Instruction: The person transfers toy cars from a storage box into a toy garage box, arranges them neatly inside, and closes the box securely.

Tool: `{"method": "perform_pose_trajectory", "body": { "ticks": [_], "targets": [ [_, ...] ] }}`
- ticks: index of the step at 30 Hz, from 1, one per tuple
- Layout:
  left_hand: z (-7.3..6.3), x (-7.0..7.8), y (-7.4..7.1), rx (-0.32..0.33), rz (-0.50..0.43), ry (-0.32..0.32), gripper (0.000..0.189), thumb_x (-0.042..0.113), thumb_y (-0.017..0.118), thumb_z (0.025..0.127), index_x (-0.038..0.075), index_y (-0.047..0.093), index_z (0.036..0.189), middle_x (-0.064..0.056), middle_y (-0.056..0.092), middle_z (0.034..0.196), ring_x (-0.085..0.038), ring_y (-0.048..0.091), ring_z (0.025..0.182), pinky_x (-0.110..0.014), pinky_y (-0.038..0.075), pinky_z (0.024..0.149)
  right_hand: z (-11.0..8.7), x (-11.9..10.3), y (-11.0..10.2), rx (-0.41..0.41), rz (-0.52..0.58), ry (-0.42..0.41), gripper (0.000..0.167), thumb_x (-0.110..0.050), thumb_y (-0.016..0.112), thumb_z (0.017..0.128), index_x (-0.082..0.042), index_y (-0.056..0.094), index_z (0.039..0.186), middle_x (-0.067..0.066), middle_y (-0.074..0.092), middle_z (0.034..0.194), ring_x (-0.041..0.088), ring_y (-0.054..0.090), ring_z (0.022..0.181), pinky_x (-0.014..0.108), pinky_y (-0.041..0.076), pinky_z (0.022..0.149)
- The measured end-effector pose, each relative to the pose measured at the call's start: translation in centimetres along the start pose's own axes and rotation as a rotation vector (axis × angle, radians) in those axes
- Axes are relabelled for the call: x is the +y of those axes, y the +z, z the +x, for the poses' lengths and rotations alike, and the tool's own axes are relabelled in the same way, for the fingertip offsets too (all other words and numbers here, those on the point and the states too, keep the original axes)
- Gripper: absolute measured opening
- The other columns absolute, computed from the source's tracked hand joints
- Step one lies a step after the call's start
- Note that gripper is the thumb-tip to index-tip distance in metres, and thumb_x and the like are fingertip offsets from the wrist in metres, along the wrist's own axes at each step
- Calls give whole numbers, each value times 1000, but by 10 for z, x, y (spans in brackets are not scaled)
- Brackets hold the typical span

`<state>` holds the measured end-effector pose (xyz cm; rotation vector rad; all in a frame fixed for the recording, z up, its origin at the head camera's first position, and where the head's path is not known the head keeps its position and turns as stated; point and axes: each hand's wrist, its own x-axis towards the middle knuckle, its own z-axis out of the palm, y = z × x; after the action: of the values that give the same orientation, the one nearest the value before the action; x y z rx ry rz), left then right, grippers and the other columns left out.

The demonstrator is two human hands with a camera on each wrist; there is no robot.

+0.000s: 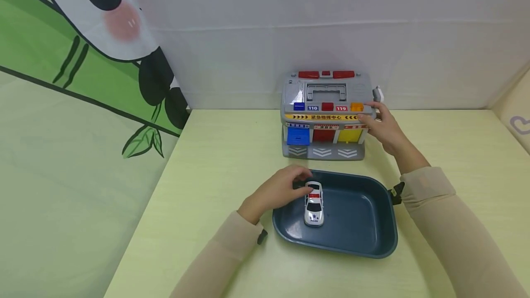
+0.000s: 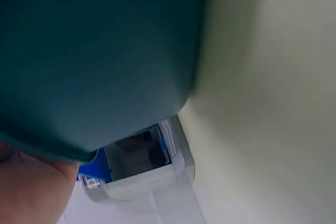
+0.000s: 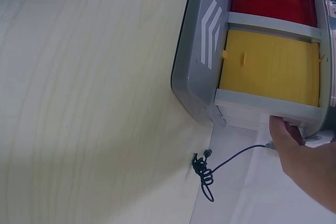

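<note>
A white toy police car (image 1: 314, 213) with a red roof stripe lies at the left of a dark blue tray (image 1: 374, 215). My left hand (image 1: 281, 186) reaches over the tray's rim, thumb at the car's rear and bent fingers just beyond it. No firm grip shows. In the left wrist view the tray (image 2: 100, 61) hides most of that hand. Behind the tray stands a grey toy command station (image 1: 325, 153) with blue, red and yellow doors. The blue door (image 1: 298, 136) is swung up. My right hand (image 1: 385, 128) holds the station's right edge, thumb in front, fingers on top.
The station stands near the back of a pale wood table (image 1: 215, 164), close to a white cloth wall (image 1: 331, 26). A coiled black cord (image 3: 203, 171) hangs at the station's right side. At the left is a green printed cloth (image 1: 83, 174).
</note>
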<state>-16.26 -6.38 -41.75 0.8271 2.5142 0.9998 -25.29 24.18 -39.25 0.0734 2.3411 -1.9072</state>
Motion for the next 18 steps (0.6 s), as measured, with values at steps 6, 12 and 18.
{"method": "perform_pose_trajectory", "body": {
  "ticks": [6, 12, 18],
  "targets": [
    [-5, 1, 12, 30, 146, 4, 39, 29, 70, 92, 13, 61, 126, -2, 56, 128, -13, 53, 115, -27, 42, 100, 0, -1, 0, 3, 0, 3, 69, -33, 56, 99, -10, 17, 152, 23, 20, 151, 40, 33, 129, 52, 27, 111],
    [-8, 5, 16, 12, 287, 0, 43, 34, 70, 91, 14, 61, 128, -2, 55, 129, -13, 54, 112, -28, 45, 98, -2, 0, 0, 8, 3, -3, 70, -35, 57, 99, -10, 18, 151, 23, 22, 149, 39, 33, 127, 52, 27, 111],
    [-12, 9, 19, -8, 359, -17, 51, 39, 71, 89, 14, 59, 131, -3, 56, 129, -15, 55, 113, -29, 46, 97, -1, 0, 0, 12, -9, -6, 69, -35, 57, 99, -10, 18, 151, 24, 23, 148, 39, 35, 127, 51, 28, 111]
  ]
}}
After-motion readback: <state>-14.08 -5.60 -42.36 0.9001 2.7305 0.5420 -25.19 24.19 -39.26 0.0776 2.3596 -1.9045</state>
